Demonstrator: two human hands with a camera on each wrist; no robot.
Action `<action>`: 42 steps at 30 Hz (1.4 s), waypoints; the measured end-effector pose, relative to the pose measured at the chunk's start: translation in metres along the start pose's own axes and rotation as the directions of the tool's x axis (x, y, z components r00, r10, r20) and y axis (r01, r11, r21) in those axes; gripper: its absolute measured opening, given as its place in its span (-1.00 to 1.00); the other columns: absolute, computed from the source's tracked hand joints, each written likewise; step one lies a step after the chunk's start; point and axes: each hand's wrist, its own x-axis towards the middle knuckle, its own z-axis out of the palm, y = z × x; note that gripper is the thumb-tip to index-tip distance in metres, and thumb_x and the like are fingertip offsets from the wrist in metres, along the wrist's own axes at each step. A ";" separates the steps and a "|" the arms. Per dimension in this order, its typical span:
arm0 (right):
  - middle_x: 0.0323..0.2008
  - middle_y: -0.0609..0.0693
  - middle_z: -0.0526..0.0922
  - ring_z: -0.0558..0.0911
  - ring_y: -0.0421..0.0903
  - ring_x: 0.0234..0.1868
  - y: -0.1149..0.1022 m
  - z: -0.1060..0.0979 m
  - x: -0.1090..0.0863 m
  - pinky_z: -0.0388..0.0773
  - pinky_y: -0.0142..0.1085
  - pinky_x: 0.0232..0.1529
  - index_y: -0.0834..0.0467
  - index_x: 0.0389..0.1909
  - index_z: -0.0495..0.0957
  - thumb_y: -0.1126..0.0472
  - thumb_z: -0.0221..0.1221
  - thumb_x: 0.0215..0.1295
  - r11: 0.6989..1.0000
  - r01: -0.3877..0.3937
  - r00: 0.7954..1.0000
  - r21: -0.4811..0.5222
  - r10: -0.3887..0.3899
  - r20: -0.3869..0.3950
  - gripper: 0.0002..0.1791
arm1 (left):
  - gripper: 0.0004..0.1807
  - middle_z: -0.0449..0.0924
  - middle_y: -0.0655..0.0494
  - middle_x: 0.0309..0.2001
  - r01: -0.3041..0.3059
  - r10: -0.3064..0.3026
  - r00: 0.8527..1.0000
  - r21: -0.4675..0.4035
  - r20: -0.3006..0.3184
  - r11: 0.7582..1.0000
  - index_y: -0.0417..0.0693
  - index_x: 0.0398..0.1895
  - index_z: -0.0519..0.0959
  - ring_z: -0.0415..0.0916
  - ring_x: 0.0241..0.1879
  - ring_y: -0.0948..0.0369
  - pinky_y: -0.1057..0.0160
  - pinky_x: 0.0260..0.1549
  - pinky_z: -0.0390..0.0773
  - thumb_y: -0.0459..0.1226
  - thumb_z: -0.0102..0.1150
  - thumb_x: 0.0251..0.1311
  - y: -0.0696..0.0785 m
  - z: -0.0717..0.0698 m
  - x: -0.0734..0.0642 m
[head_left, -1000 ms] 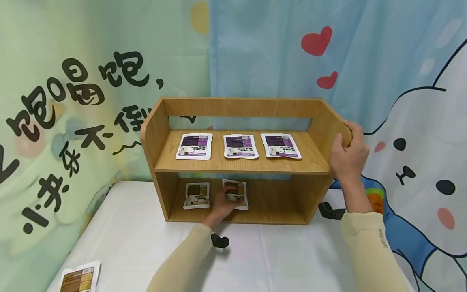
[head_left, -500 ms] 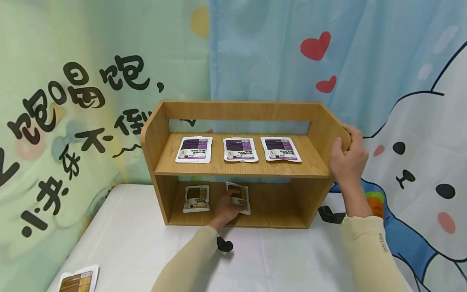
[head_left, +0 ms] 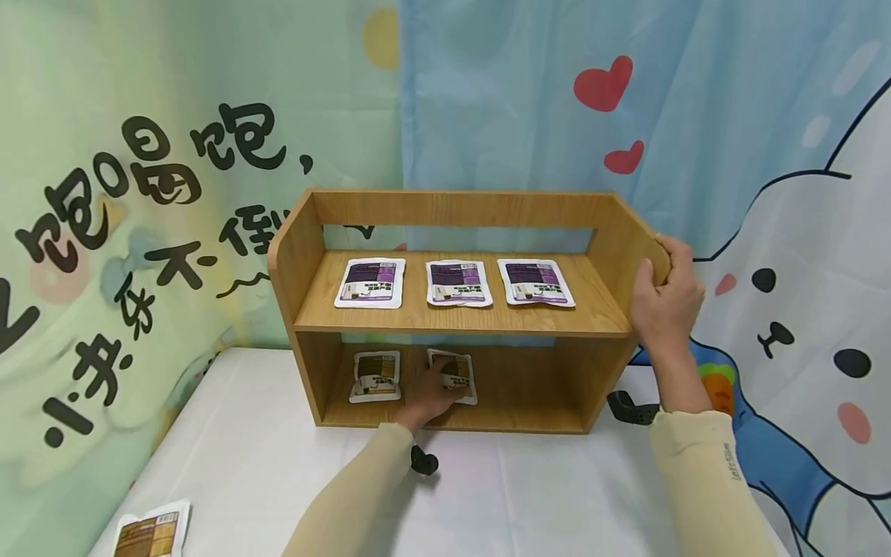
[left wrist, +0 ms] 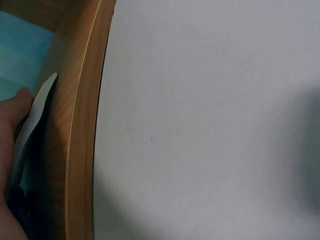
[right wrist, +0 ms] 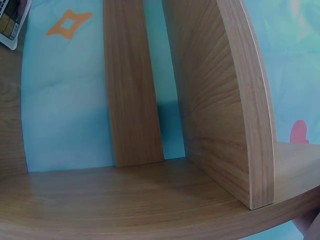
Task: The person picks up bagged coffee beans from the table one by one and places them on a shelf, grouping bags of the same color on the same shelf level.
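Observation:
On the lower level of a two-tier wooden shelf (head_left: 487, 418), my left hand (head_left: 426, 396) holds a white-edged pouch (head_left: 455, 371) with a brown label between thumb and fingers. The left wrist view shows the thumb (left wrist: 20, 104) at the pouch's edge (left wrist: 36, 115), which stands tilted off the board. Another brown-labelled pouch (head_left: 377, 377) lies to the left on that level. My right hand (head_left: 667, 298) grips the shelf's right side panel at its upper front edge. In the right wrist view only a bit of that hand (right wrist: 311, 227) shows at the lower right corner.
Three purple-labelled pouches, left (head_left: 370, 283), middle (head_left: 459, 283) and right (head_left: 536, 282), lie in a row on the upper level. A further brown-labelled pouch (head_left: 153, 532) lies on the white table (head_left: 244, 441) at the near left. Printed curtains (head_left: 487, 93) hang behind.
My left hand shifted slightly right with the pouch, then a little back left, and the pouch's slant changed slightly. The right hand has stayed on the side panel.

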 end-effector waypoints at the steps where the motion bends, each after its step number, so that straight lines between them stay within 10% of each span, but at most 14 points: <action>1: -0.12 0.23 0.67 0.68 0.22 -0.27 0.000 0.001 0.000 0.25 -0.70 -0.46 0.09 0.19 0.46 0.16 -0.03 0.39 1.000 -0.004 1.000 0.000 0.004 0.002 -0.61 | -0.25 0.08 -0.25 0.40 0.008 -0.008 1.000 0.008 0.002 1.000 0.16 0.37 0.33 0.16 0.31 -0.16 -0.18 0.13 0.28 0.10 0.32 0.12 -0.001 0.001 0.000; 17: -0.10 0.19 0.66 0.67 0.17 -0.26 -0.017 0.012 0.010 0.29 -0.68 -0.42 0.10 0.22 0.44 0.11 -0.04 0.41 1.000 -0.010 1.000 0.017 0.010 0.011 -0.59 | -0.22 -0.02 -0.35 0.39 0.036 -0.036 0.998 0.012 -0.043 0.999 0.21 0.39 0.33 0.12 0.29 -0.28 -0.20 0.11 0.30 0.14 0.31 0.10 -0.001 -0.016 0.009; 27: -0.11 0.21 0.66 0.64 0.18 -0.31 -0.011 0.006 -0.004 0.26 -0.68 -0.47 0.08 0.22 0.44 0.13 -0.05 0.41 0.999 -0.051 0.998 -0.002 0.051 0.031 -0.59 | -0.20 -0.08 -0.34 0.42 0.038 -0.039 0.999 -0.046 -0.032 0.998 0.09 0.41 0.30 0.00 0.36 -0.24 -0.16 0.18 0.25 0.12 0.29 0.12 -0.012 -0.001 -0.003; 38: -0.12 0.21 0.65 0.63 0.18 -0.29 -0.006 0.000 -0.007 0.25 -0.69 -0.44 0.08 0.22 0.45 0.14 -0.05 0.39 0.999 -0.050 0.998 -0.017 0.050 0.023 -0.59 | -0.25 0.35 -0.22 0.29 -0.097 0.092 0.995 0.106 0.045 0.990 -0.14 0.37 0.30 0.07 0.32 -0.38 -0.36 0.20 0.03 -0.02 0.29 0.18 0.014 -0.036 -0.053; 42: -0.10 0.19 0.65 0.64 0.16 -0.25 -0.003 -0.001 -0.004 0.25 -0.69 -0.41 0.06 0.23 0.44 0.12 -0.04 0.41 0.999 -0.044 0.999 -0.014 0.044 0.016 -0.59 | -0.33 0.45 -0.15 0.21 -0.162 0.157 0.986 0.103 0.057 0.981 -0.10 0.32 0.39 0.31 0.21 -0.25 -0.25 0.13 0.25 -0.03 0.29 0.19 0.010 -0.052 -0.072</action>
